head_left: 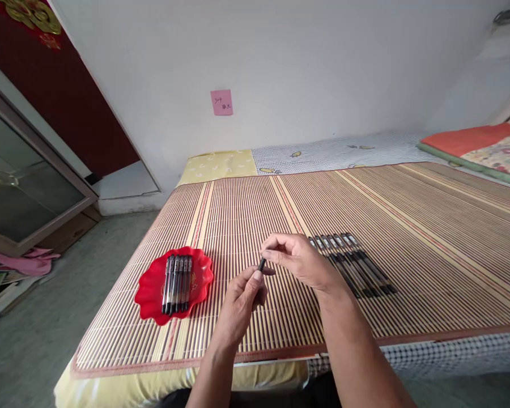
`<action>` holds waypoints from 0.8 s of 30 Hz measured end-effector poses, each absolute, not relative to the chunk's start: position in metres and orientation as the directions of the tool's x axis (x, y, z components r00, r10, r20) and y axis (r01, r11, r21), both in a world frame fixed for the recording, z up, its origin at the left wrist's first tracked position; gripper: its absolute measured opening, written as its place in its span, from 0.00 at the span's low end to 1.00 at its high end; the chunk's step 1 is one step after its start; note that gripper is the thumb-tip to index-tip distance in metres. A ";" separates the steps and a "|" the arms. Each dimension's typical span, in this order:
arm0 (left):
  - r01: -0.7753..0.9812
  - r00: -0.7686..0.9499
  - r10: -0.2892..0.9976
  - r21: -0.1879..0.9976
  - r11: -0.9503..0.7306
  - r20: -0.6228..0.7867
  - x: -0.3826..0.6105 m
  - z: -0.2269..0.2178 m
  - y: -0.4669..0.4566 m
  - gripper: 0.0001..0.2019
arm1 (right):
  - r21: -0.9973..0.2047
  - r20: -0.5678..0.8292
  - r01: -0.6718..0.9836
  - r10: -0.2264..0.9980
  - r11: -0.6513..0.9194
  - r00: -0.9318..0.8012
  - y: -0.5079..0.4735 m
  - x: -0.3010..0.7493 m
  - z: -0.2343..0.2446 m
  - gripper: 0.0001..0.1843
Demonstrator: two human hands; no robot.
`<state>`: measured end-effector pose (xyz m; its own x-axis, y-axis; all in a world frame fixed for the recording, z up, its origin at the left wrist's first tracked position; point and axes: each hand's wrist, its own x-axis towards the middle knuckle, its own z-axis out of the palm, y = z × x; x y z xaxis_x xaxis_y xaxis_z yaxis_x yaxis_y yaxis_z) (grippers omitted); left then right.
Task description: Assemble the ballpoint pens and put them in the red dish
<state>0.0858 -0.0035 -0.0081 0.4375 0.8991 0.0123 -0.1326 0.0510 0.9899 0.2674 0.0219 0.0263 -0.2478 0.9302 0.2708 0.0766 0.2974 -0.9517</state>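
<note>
Above the middle of the striped mat, we hold a dark pen-like piece between our two hands. Our left hand pinches its lower part between thumb and curled fingers, and our right hand pinches the upper end with its fingertips; much of the piece is hidden by our grip, so we cannot tell whether it is a whole pen. To the left, well apart from our hands, a red plate with a wavy rim carries a row of pens lying side by side. To the right, just beyond our right wrist, a second set of pens lies slanted on the mat, partly covered by our hand and forearm. Past the mat's far edge, we see folded bedding at the right and a pink note on the white wall.
</note>
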 end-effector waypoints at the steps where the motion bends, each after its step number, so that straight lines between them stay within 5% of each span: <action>1: -0.134 0.437 0.899 0.990 0.052 0.012 0.086 -0.008 -0.003 0.19 | -0.950 0.271 0.093 0.935 0.298 -0.229 0.022 0.267 0.026 0.10; 14: -0.116 0.437 0.899 0.992 0.043 0.013 0.087 -0.006 -0.006 0.19 | -0.953 0.235 0.143 0.947 0.269 -0.219 0.022 0.268 0.028 0.15; 24: -0.150 0.433 0.901 0.987 0.056 0.015 0.089 -0.010 -0.006 0.19 | -0.965 0.231 0.059 0.936 0.255 -0.265 0.022 0.270 0.027 0.08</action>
<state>0.0892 -0.0057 -0.0101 0.4329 0.9013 0.0151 -0.1503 0.0556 0.9871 0.2696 0.0225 0.0271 -0.2653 0.9361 0.2310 0.0592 0.2549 -0.9652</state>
